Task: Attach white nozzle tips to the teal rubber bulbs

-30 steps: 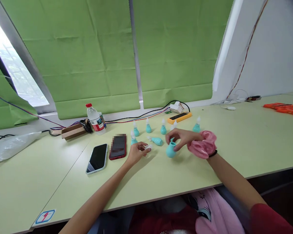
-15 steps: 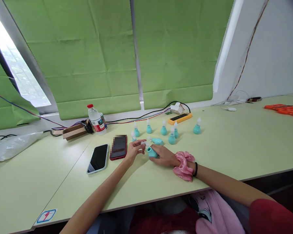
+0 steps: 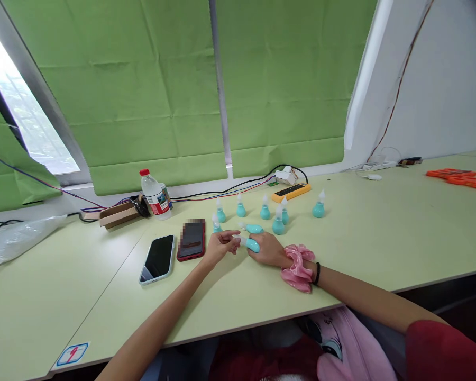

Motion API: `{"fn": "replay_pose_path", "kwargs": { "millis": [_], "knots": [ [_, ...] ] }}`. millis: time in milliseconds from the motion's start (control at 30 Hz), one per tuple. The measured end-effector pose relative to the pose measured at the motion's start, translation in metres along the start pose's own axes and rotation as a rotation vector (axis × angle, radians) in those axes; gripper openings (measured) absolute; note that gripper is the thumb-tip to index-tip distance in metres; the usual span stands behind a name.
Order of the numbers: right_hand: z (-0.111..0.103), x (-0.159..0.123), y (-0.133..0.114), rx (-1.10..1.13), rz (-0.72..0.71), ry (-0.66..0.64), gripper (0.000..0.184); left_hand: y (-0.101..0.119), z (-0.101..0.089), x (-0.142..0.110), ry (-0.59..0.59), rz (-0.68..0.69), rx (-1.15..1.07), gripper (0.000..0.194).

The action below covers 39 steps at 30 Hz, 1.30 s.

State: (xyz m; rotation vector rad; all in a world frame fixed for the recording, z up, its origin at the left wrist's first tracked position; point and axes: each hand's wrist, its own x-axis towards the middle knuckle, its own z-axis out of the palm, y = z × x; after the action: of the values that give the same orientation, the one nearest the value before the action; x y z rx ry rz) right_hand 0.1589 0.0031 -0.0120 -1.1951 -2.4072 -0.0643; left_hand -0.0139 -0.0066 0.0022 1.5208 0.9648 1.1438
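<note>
A small nasal aspirator, with a teal rubber bulb (image 3: 253, 245) and a clear tip (image 3: 240, 240), lies sideways between my hands, just above or on the table. My left hand (image 3: 221, 247) pinches the clear tip between thumb and fingertips. On the bulb's other end my right hand (image 3: 267, 250) is closed, its fingers curled and partly hidden. The tip's base meets the bulb's mouth. Right behind, another aspirator (image 3: 254, 228) rests on its side. Several more stand upright, among them one (image 3: 278, 226) behind my right hand and one (image 3: 216, 226) behind my left.
Left of my hands lie a red-cased phone (image 3: 191, 241) and a pale-cased phone (image 3: 157, 259). Farther back stand a red-capped bottle (image 3: 155, 196) and a cardboard tray (image 3: 119, 214). A yellow device (image 3: 291, 192) and cables lie along the wall. Orange scissors (image 3: 458, 177) are at far right.
The bulb has turned so its open mouth no longer shows, and the clear tip now meets it. Both hands stay close together in nearly the same place.
</note>
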Motion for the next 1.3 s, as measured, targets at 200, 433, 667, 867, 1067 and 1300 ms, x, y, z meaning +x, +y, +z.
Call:
{"fn": "replay_pose_path", "kwargs": {
  "millis": [200,433,667,867,1067,1300],
  "knots": [
    [0.007,-0.001,0.001,0.059,0.005,0.039,0.009,0.004,-0.003,-0.001,-0.107,-0.045,0.006,0.033],
    [0.002,0.0,-0.005,0.524,-0.004,-0.081,0.009,0.009,-0.01,-0.004,-0.252,-0.068,-0.02,0.034],
    [-0.013,0.004,-0.001,1.011,0.277,-0.616,0.012,0.011,-0.01,-0.006,-0.316,-0.087,-0.006,0.031],
    [-0.033,0.002,0.002,1.348,0.329,-0.918,0.013,0.021,-0.005,-0.01,-0.361,-0.075,0.048,0.031],
    [-0.037,-0.005,0.006,1.469,0.468,-0.936,0.013,0.025,0.001,-0.012,-0.361,-0.013,0.086,0.029],
    [-0.025,0.005,0.005,1.451,0.442,-0.856,0.016,0.023,0.0,-0.007,-0.245,0.059,0.137,0.031]
  ]
}}
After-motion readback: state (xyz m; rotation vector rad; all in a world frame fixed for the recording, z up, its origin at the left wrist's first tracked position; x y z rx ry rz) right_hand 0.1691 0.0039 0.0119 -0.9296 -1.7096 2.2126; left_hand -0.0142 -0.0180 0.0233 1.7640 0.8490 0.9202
